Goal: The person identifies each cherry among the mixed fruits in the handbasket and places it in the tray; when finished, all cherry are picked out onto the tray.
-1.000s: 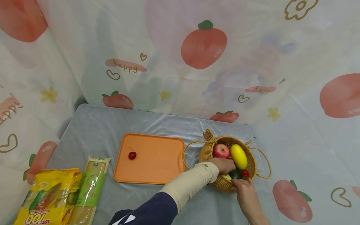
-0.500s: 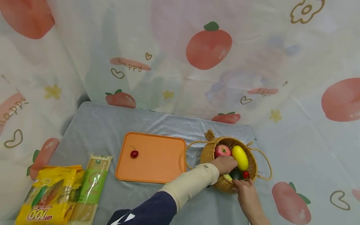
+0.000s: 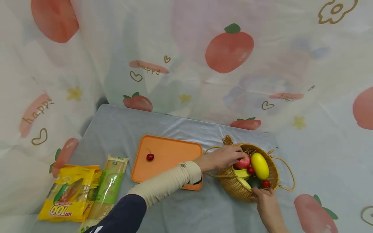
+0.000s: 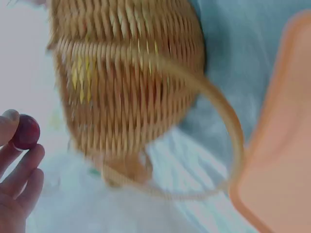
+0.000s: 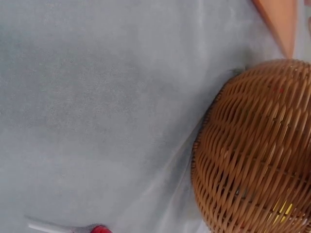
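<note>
Reading rightward, note the lone cherry [image 3: 150,157] on the orange tray [image 3: 175,152], with a raised rim probably meant to stop rolling; next, the left hand [image 3: 225,157] at the mouth of the wicker basket [image 3: 233,188], with thumb and fingers pinching a dark red cherry [image 4: 27,132], likely because of small size; finally, the right hand [image 3: 266,202], with fingers apparently gripping the near rim, presumably for steadying

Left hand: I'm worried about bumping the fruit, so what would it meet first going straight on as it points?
The left hand, pinching a cherry, points past the apple toward the yellow oval fruit: probably met first, unless it passes above; height is unclear.
</note>
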`<state>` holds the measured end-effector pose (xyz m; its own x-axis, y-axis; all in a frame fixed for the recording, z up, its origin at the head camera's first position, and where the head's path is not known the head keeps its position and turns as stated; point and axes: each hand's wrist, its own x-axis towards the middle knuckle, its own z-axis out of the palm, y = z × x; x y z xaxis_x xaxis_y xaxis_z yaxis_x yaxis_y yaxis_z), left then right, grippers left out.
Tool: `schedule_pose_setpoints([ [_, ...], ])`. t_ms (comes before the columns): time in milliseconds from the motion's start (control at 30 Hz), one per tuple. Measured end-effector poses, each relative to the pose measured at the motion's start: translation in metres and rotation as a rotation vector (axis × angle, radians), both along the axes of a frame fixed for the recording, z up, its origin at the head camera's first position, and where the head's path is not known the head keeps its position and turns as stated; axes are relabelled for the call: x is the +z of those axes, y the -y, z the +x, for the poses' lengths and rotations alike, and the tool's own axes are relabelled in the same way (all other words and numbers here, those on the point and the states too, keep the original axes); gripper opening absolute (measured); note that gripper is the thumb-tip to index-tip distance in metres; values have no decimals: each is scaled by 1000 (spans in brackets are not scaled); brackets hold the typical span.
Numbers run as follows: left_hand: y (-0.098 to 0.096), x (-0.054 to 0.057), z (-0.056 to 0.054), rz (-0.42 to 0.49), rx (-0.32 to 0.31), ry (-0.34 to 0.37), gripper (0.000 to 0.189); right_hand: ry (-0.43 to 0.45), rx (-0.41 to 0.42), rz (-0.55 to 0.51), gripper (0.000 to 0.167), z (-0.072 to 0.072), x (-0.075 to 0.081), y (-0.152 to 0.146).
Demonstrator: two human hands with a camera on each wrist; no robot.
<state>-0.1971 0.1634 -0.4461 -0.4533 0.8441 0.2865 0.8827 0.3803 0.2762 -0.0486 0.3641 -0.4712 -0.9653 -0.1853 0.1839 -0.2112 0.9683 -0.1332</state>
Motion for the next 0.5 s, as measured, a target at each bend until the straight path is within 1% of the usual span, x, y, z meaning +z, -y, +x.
schedule_pose_setpoints([
  [100,32,4,-7,91,43,21,26,26,-18,-4,23,1,2,0],
  [167,55,2,-10,134,81,31,25,39,-22,-4,23,0,3,0],
  [233,77,-2,-13,167,115,47,25,44,-23,3,23,0,3,0],
  [300,98,-9,-14,182,146,63,26,44,-21,13,23,-1,2,0],
  [367,115,-17,-14,181,178,93,26,49,-22,20,23,-1,2,0],
  [500,145,-35,-13,141,255,170,26,51,-15,29,24,-2,1,-1],
])
